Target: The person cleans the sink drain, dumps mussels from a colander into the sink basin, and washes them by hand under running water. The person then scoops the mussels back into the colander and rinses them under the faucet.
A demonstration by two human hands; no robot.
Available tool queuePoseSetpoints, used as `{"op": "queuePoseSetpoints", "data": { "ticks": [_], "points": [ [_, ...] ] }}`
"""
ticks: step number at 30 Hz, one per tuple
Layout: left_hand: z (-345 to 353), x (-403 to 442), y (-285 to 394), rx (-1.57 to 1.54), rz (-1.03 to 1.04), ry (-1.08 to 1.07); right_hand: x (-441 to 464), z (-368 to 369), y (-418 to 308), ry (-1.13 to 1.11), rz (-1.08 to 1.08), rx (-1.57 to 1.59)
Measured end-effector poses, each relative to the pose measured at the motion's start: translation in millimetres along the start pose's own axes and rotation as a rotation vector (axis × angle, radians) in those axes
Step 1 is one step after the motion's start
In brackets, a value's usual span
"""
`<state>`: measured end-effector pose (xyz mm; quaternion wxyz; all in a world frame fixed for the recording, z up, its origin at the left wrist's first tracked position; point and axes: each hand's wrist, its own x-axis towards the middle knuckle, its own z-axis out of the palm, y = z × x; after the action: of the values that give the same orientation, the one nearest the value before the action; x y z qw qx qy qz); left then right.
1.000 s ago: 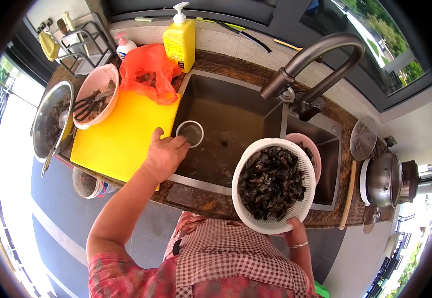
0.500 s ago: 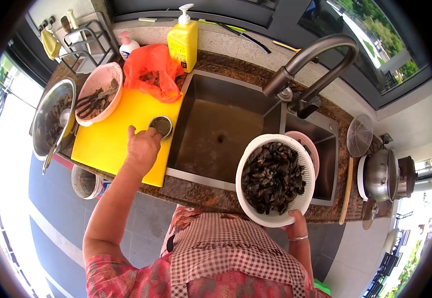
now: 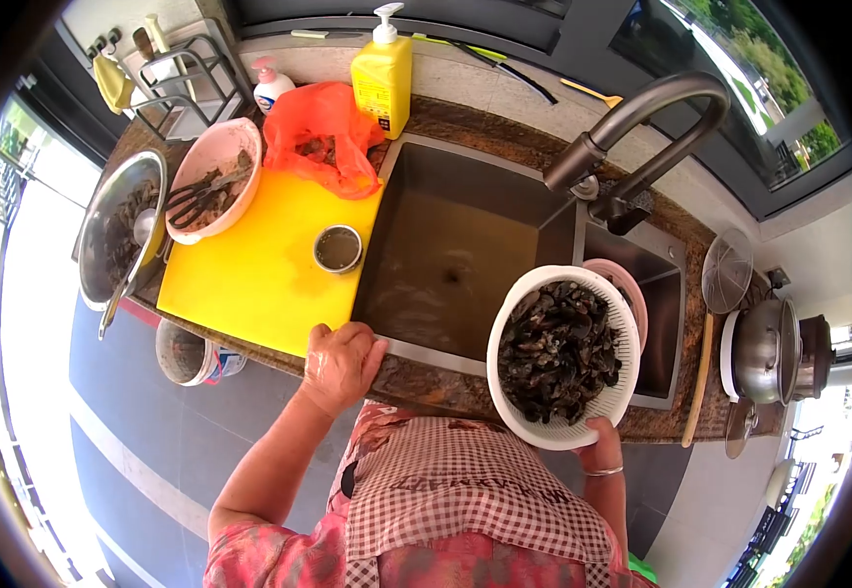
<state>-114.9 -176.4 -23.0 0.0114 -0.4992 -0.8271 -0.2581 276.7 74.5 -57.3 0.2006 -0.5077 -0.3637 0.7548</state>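
My right hand (image 3: 600, 446) grips the near rim of a white plastic colander (image 3: 625, 392), with the thumb on the edge and the other fingers hidden beneath. Dark mussels (image 3: 558, 353) fill the colander, which is over the right part of the double sink (image 3: 426, 350). At the front edge of the sink, by the near right corner of the yellow cutting board (image 3: 240, 279), my left hand (image 3: 340, 367) has its fingers loosely bent and apart, with nothing in it. A small round metal-rimmed cup (image 3: 338, 249) rests on the board, away from the hand. Murky water lies in the large basin.
To the left are a metal bowl (image 3: 93, 260) with a ladle and a pink bowl (image 3: 249, 201) with black-handled scissors. Behind the board are a red plastic bag (image 3: 323, 122) and a yellow pump bottle (image 3: 382, 83). A dark faucet (image 3: 641, 108) arches over the sink; pots (image 3: 767, 348) stand right.
My left hand has left the round cup and moved toward me and to the right, to the sink's front edge. My right hand still holds the colander. The view has shifted slightly.
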Motion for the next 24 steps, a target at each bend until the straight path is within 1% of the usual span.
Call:
{"op": "queuePoseSetpoints", "data": {
  "ticks": [1, 4, 5, 6, 7, 8, 10, 14, 17, 20, 23, 24],
  "points": [
    [0, -4, 0, -0.008, -0.044, -0.045, 1, -6, 2, -0.008, 0.006, 0.001],
    [-3, -6, -11, -0.182, -0.382, 0.107, 4, -10, 7, -0.009, 0.006, 0.042],
    [-2, -5, -23, -0.136, -0.473, 0.112, 3, -8, 6, -0.013, -0.004, 0.046],
    [-5, -1, -31, -0.072, -0.453, 0.183, 3, -8, 5, -0.016, -0.016, 0.05],
    [-8, 6, -40, -0.009, -0.432, 0.251, 7, -23, 8, -0.059, 0.029, 0.034],
    [-10, 13, -49, 0.052, -0.411, 0.317, 5, -13, 5, -0.058, 0.015, 0.041],
    [-7, 28, -66, 0.064, -0.417, 0.285, -3, 6, -3, -0.052, -0.016, 0.049],
    [14, 58, -94, 0.072, -0.421, 0.235, -1, 9, -1, -0.037, -0.015, 0.086],
    [20, 75, -96, 0.071, -0.416, 0.154, -4, 18, -2, 0.005, -0.022, 0.114],
    [26, 86, -82, 0.019, -0.333, 0.218, -3, 8, 3, 0.013, -0.008, 0.113],
    [28, 95, -51, -0.471, -0.236, 0.302, 2, -6, 4, -0.037, 0.022, 0.101],
    [27, 96, -38, -0.521, -0.243, 0.279, 2, -9, 8, -0.005, 0.004, 0.121]
  ]
}}
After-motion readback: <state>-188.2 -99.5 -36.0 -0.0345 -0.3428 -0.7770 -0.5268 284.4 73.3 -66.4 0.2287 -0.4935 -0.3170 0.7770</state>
